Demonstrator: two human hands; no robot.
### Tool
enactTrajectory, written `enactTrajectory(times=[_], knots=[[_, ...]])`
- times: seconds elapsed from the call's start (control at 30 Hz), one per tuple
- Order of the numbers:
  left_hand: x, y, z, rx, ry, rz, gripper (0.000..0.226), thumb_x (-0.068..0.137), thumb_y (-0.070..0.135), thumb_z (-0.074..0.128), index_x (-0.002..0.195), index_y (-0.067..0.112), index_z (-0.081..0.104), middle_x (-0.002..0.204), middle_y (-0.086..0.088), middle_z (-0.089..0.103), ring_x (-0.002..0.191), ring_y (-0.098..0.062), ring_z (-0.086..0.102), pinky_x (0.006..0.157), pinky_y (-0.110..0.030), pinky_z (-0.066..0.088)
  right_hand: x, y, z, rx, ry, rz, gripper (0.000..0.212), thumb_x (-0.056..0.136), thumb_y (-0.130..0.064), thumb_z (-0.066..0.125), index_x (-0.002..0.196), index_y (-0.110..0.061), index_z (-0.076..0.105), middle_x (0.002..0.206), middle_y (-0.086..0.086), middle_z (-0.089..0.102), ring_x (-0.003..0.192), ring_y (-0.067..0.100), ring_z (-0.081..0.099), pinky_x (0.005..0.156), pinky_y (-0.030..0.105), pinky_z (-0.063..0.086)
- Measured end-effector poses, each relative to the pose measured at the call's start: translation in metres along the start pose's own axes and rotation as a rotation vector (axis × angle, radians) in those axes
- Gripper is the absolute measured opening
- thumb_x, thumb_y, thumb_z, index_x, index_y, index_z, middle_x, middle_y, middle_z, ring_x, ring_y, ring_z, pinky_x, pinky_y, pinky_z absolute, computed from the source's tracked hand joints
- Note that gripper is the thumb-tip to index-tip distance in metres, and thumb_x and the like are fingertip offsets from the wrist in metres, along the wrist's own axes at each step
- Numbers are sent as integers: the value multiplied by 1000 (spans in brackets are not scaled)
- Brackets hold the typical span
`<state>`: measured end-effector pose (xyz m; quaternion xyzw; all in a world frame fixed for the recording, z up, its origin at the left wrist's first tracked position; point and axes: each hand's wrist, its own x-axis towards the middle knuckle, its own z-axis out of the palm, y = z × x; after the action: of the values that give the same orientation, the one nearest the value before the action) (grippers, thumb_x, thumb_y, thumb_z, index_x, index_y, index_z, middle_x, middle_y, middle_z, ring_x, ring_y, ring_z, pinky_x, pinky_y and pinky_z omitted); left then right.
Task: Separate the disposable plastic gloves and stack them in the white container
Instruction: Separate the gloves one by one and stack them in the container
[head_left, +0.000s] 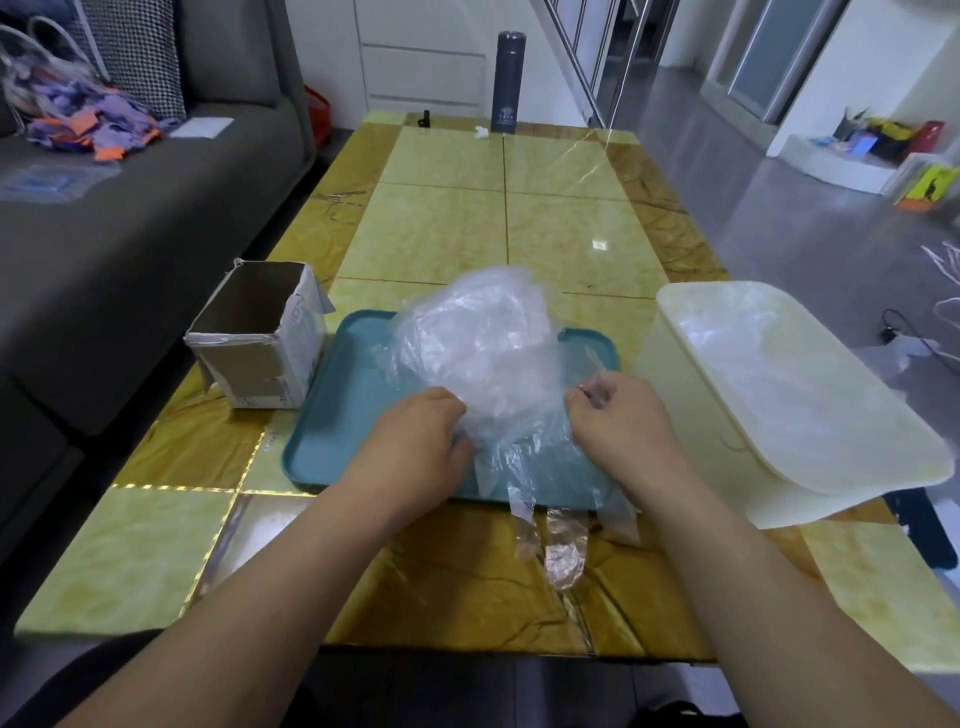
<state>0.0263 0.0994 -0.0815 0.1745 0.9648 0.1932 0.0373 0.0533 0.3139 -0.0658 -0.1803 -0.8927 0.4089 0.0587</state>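
A crumpled heap of clear plastic gloves (483, 343) sits on a teal tray (332, 431) in front of me. One glove (524, 467) lies spread at the tray's near edge, its fingers hanging over onto the table. My left hand (415, 447) grips the heap's lower left side with curled fingers. My right hand (618, 415) pinches a thin edge of clear plastic at the heap's right side. The white container (779, 483) stands to the right of the tray, with clear gloves (769, 364) lying inside it.
An open cardboard box (260, 338) stands left of the tray. A dark flask (509, 83) and a small white scrap (481, 133) sit at the table's far end. A grey sofa (130, 234) runs along the left. The container overhangs the table's right edge.
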Motion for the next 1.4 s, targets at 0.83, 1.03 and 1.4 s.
enactTrajectory(times=[0.83,1.03,1.4], knots=[[-47,-15,-65,-599,379,-83,15,95,33,73,82,27,71,62,19,65,58,2,58,53,-15,41,-26,-41,1,414,44,94,27,108,-42,45,111,-27,67,83,6,75,67,16,63,50,25,45],[-26,-19,-54,-632,390,-145,16,92,30,76,81,20,70,73,-3,65,64,-10,56,58,-24,44,-10,-43,3,606,124,139,24,109,-34,44,118,-22,63,84,7,74,46,13,56,40,23,43],[0,11,-38,-396,512,153,33,103,29,61,72,21,61,83,3,52,75,-9,48,65,-24,35,-19,-63,11,826,49,129,23,108,-31,50,125,-23,63,98,10,76,68,29,76,62,46,64]])
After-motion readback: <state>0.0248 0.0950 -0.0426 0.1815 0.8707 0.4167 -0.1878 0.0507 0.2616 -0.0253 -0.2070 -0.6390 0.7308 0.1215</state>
